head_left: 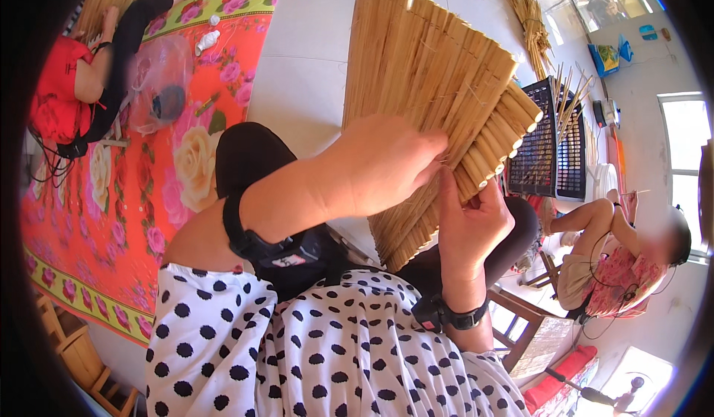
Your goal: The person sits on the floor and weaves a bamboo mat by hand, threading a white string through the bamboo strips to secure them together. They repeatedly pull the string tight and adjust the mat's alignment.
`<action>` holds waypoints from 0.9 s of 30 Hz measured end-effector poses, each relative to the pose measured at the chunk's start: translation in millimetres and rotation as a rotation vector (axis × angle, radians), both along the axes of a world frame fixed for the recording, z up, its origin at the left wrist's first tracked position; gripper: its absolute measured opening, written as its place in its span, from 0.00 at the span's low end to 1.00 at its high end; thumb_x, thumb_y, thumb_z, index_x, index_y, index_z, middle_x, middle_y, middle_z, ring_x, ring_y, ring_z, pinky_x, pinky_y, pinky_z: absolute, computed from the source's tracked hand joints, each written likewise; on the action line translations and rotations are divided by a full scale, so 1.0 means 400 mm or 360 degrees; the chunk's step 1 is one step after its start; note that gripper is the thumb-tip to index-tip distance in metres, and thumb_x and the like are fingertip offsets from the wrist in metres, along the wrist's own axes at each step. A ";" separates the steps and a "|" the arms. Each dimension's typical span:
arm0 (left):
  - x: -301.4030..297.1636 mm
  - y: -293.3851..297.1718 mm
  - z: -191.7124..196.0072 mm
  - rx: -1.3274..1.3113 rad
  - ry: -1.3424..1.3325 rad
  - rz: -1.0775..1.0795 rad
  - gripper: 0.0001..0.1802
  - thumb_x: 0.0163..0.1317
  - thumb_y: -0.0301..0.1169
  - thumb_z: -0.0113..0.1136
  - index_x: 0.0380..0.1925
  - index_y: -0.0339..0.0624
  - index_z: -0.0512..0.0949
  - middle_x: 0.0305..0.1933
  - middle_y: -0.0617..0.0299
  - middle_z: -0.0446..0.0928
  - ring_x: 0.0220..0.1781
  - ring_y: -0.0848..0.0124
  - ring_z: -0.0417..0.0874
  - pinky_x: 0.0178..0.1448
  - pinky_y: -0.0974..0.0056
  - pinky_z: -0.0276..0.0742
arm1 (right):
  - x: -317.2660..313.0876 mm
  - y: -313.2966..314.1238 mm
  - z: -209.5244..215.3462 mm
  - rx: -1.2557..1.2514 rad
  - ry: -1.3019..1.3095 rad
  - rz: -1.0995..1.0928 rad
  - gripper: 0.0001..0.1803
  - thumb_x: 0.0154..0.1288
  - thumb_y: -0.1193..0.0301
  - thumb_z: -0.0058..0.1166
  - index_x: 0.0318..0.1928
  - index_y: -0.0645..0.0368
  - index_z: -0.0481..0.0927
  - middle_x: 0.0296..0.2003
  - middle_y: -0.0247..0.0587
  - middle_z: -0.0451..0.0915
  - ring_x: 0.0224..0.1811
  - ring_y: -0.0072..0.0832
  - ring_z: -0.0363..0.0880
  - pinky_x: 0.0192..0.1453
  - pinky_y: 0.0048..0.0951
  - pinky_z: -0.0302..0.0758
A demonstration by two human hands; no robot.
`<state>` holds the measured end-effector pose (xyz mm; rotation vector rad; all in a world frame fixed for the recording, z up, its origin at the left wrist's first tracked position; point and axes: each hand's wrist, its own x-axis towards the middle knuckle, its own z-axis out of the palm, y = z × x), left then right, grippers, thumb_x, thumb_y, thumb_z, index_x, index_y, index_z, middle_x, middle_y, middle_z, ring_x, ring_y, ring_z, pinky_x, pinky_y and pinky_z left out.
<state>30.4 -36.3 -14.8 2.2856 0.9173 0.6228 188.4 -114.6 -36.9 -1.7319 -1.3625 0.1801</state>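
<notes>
Across my lap and beyond my knees lies a stiff mat of straw-coloured stems [424, 60], bound side by side with fine thread. Its right end shows a row of thick round stem ends, and part of it overlaps another layer. My left hand [390, 160] reaches over the mat, fingers closed in a pinch on its surface; what they hold is too small to tell. Beside it, my right hand [474, 227] grips the mat's near right edge, thumb on top and fingers curled at the stem ends.
A red floral mat [227, 112] covers the floor at left, where a person in red [71, 94] sits. Black plastic crates [532, 153] with loose stems stand at right, near a stem bundle [529, 27]. Another seated person [621, 268] is far right, by a wooden chair [520, 320].
</notes>
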 end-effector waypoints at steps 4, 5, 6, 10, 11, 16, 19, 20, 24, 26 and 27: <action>-0.018 -0.034 -0.021 -0.0114 -0.0194 0.0127 0.05 0.62 0.27 0.62 0.33 0.39 0.76 0.25 0.49 0.79 0.29 0.48 0.81 0.32 0.52 0.75 | -0.015 -0.013 0.013 -0.0070 -0.0217 0.0026 0.14 0.52 0.70 0.75 0.30 0.62 0.80 0.18 0.36 0.74 0.16 0.22 0.67 0.21 0.24 0.66; -0.024 -0.041 -0.020 -0.0143 -0.0207 0.0155 0.05 0.61 0.26 0.63 0.34 0.38 0.76 0.26 0.49 0.79 0.29 0.48 0.81 0.31 0.53 0.75 | -0.021 -0.010 0.001 0.0022 -0.0224 0.0028 0.16 0.50 0.69 0.75 0.28 0.61 0.77 0.18 0.37 0.72 0.15 0.26 0.69 0.20 0.26 0.67; -0.028 -0.046 -0.018 -0.0137 -0.0242 0.0178 0.05 0.61 0.25 0.63 0.34 0.38 0.76 0.25 0.50 0.79 0.28 0.49 0.81 0.31 0.54 0.75 | -0.027 -0.009 -0.002 0.0055 -0.0221 0.0021 0.16 0.50 0.69 0.75 0.28 0.61 0.77 0.18 0.38 0.73 0.15 0.27 0.69 0.20 0.27 0.67; -0.034 -0.063 -0.010 -0.0084 -0.0247 0.0292 0.05 0.60 0.23 0.64 0.33 0.37 0.76 0.24 0.50 0.79 0.26 0.50 0.82 0.30 0.56 0.75 | -0.039 -0.008 -0.004 0.0130 -0.0256 0.0044 0.15 0.51 0.69 0.75 0.29 0.61 0.78 0.19 0.40 0.75 0.16 0.33 0.73 0.21 0.30 0.69; -0.034 -0.067 -0.006 -0.0059 -0.0211 0.0328 0.05 0.60 0.22 0.64 0.33 0.37 0.76 0.24 0.50 0.79 0.26 0.51 0.82 0.30 0.57 0.75 | -0.040 -0.007 -0.002 0.0139 -0.0272 0.0066 0.15 0.51 0.69 0.74 0.29 0.61 0.78 0.19 0.40 0.76 0.16 0.34 0.74 0.21 0.31 0.70; -0.026 -0.080 -0.006 0.0075 -0.0147 0.0457 0.04 0.59 0.21 0.64 0.33 0.37 0.78 0.23 0.51 0.79 0.25 0.52 0.82 0.29 0.58 0.75 | -0.036 -0.003 0.002 0.0138 -0.0295 0.0162 0.15 0.52 0.69 0.74 0.31 0.60 0.79 0.19 0.41 0.77 0.17 0.37 0.76 0.22 0.32 0.70; -0.026 -0.077 0.005 0.0088 -0.0091 0.0478 0.03 0.59 0.21 0.64 0.32 0.36 0.79 0.24 0.51 0.80 0.25 0.53 0.83 0.29 0.59 0.76 | -0.035 -0.007 0.020 0.0050 -0.0363 0.0212 0.14 0.53 0.70 0.73 0.31 0.60 0.79 0.19 0.41 0.76 0.17 0.37 0.76 0.22 0.33 0.71; -0.026 -0.077 0.009 0.0082 -0.0072 0.0488 0.03 0.59 0.21 0.64 0.31 0.36 0.79 0.24 0.51 0.80 0.25 0.53 0.83 0.29 0.59 0.76 | -0.036 -0.009 0.023 0.0019 -0.0390 0.0230 0.14 0.53 0.70 0.73 0.32 0.60 0.79 0.19 0.40 0.76 0.17 0.37 0.76 0.22 0.33 0.71; -0.018 -0.073 0.017 0.0095 -0.0051 0.0514 0.02 0.59 0.21 0.64 0.31 0.35 0.80 0.24 0.51 0.81 0.25 0.55 0.83 0.30 0.60 0.76 | -0.047 -0.003 0.025 0.0105 -0.0319 0.0293 0.12 0.55 0.71 0.71 0.34 0.60 0.80 0.20 0.41 0.77 0.18 0.37 0.76 0.22 0.34 0.72; -0.013 -0.075 0.018 0.0113 -0.0103 0.0516 0.02 0.59 0.20 0.64 0.31 0.34 0.80 0.24 0.52 0.81 0.24 0.60 0.84 0.28 0.62 0.76 | -0.051 -0.008 0.022 0.0130 -0.0325 0.0343 0.12 0.55 0.71 0.70 0.35 0.60 0.80 0.20 0.41 0.77 0.18 0.37 0.76 0.22 0.34 0.72; -0.011 -0.077 0.024 -0.0023 -0.0140 0.0537 0.01 0.60 0.20 0.63 0.32 0.33 0.80 0.25 0.52 0.82 0.24 0.63 0.84 0.28 0.63 0.77 | -0.052 -0.009 0.020 0.0136 -0.0330 0.0346 0.12 0.56 0.71 0.70 0.36 0.60 0.80 0.21 0.41 0.77 0.19 0.36 0.77 0.23 0.33 0.73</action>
